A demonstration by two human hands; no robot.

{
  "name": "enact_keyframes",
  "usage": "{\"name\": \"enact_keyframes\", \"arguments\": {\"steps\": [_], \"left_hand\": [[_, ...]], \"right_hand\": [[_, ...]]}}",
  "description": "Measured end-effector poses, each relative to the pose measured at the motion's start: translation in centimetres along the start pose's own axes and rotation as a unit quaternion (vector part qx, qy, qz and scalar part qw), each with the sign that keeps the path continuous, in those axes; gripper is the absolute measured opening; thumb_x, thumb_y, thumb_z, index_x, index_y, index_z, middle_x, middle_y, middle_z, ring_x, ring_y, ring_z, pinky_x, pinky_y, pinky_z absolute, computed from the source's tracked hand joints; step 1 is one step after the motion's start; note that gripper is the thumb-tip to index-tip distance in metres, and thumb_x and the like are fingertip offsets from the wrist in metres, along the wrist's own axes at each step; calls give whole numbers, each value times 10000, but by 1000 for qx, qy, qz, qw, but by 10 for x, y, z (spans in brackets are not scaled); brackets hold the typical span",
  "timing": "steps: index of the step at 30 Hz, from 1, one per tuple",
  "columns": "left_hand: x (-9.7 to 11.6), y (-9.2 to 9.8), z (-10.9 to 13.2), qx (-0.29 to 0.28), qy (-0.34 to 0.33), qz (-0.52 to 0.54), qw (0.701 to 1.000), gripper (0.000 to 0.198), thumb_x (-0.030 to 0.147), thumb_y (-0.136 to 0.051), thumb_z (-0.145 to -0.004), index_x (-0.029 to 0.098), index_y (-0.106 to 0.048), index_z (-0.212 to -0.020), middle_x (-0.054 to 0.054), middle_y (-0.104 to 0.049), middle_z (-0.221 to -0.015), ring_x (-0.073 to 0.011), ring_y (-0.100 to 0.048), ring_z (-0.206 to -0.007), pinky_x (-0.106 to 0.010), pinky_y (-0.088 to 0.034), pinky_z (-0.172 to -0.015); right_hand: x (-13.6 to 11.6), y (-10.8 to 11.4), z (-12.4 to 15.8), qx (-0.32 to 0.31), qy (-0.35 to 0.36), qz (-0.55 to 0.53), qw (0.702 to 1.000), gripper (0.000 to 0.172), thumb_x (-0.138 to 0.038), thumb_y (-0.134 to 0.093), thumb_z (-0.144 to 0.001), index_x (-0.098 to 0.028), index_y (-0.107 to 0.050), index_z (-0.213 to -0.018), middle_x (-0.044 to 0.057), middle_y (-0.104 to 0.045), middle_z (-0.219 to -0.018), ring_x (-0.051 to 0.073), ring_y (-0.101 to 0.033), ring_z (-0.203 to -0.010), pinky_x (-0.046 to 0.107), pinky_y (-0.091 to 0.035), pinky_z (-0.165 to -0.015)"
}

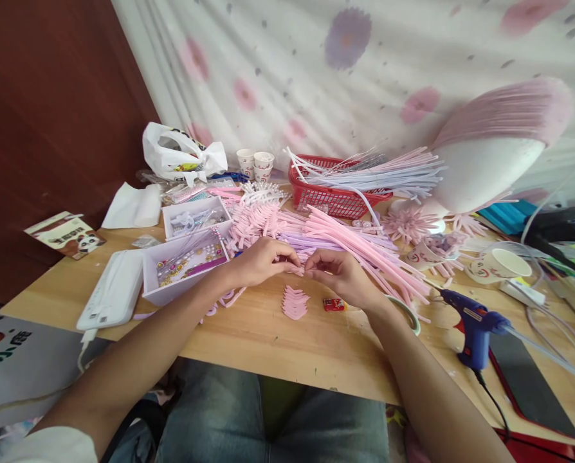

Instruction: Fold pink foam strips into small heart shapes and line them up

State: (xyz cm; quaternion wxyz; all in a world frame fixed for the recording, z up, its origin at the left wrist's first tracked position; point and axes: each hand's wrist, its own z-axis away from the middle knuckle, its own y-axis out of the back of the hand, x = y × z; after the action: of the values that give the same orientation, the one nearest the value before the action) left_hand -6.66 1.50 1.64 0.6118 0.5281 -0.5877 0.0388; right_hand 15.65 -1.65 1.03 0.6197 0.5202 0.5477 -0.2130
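My left hand (pixel 263 260) and my right hand (pixel 338 273) meet over the middle of the wooden table (pixel 278 341), fingers pinched together on a small pink pipe-cleaner piece (pixel 298 270) held between them. Just below the hands lies a small stack of bent pink pieces (pixel 294 302). Behind the hands sprawls a big heap of pink and lilac pipe cleaners (pixel 345 241). A small red object (pixel 334 304) lies by my right wrist.
A blue glue gun (pixel 473 321) stands at the right, cord trailing off. White boxes of beads (pixel 186 263) and a white power strip (pixel 114 289) sit left. A red basket (pixel 336 196), paper cups (pixel 500 263), a plastic bag (pixel 181 154) and a black tablet (pixel 529 386) are around.
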Motion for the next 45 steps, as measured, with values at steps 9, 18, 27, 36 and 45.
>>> {"name": "enact_keyframes", "arguments": {"steps": [9,18,27,36,45], "left_hand": [[3,0,0,-6,-31,-17,999,101,190,-657,-885,180,-756,-868,-18,-754,-841,-133,-671,-771,-226,-459,-742],[-7,2,0,-77,-11,-97,992,172,178,-622,-913,203,-772,-995,-39,-776,-1020,-165,-706,-933,-243,-471,-851],[-13,-4,4,-143,13,-177,974,186,213,-618,-920,220,-761,-1039,-42,-765,-1061,-201,-697,-987,-252,-463,-851],[-10,-6,3,-140,23,-183,973,175,160,-613,-908,205,-765,-981,-42,-765,-1039,-192,-691,-985,-260,-459,-876],[-4,1,3,-90,41,-203,974,165,165,-608,-895,204,-759,-952,-35,-769,-952,-183,-694,-881,-256,-468,-798]], "right_hand": [[-4,3,2,-46,5,-4,999,83,-244,-640,-839,-175,-681,-816,25,-675,-835,158,-611,-794,296,-474,-767],[-2,0,1,-24,-28,132,991,120,-123,-649,-791,-176,-751,-823,34,-732,-828,162,-633,-747,278,-468,-711],[11,-4,-2,-68,7,280,958,177,-89,-671,-794,-207,-788,-855,39,-728,-829,165,-627,-721,258,-421,-666],[18,-8,0,-47,30,318,947,169,-158,-669,-836,-225,-751,-967,36,-684,-874,154,-603,-721,247,-404,-656],[13,-7,1,-73,18,339,938,171,-159,-647,-866,-232,-789,-929,43,-718,-856,167,-634,-746,256,-405,-682]]}}
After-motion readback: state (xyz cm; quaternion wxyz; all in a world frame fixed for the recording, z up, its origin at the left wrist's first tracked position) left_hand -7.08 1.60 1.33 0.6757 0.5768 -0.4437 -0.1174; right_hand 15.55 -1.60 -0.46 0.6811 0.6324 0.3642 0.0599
